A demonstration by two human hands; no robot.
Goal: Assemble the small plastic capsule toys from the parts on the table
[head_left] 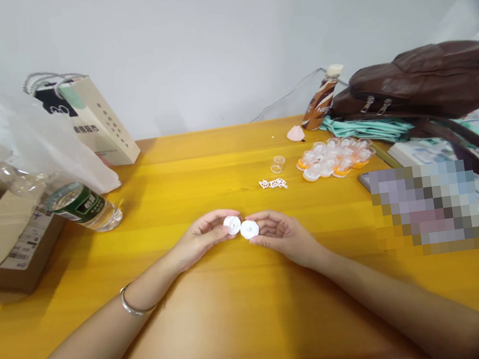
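Note:
Above the middle of the table, my left hand pinches a small white round plastic piece between thumb and fingers. Close beside it, my right hand grips a white disc with a scalloped edge, its face turned toward me. The two pieces are side by side, nearly touching; whether they meet I cannot tell. Beyond my right hand lie small white openwork plastic parts and clear round cups.
A cluster of clear and orange round containers sits at the right, near a bottle, a pink cone-shaped item and a brown bag. At the left are a water bottle, a cardboard box and a paper bag.

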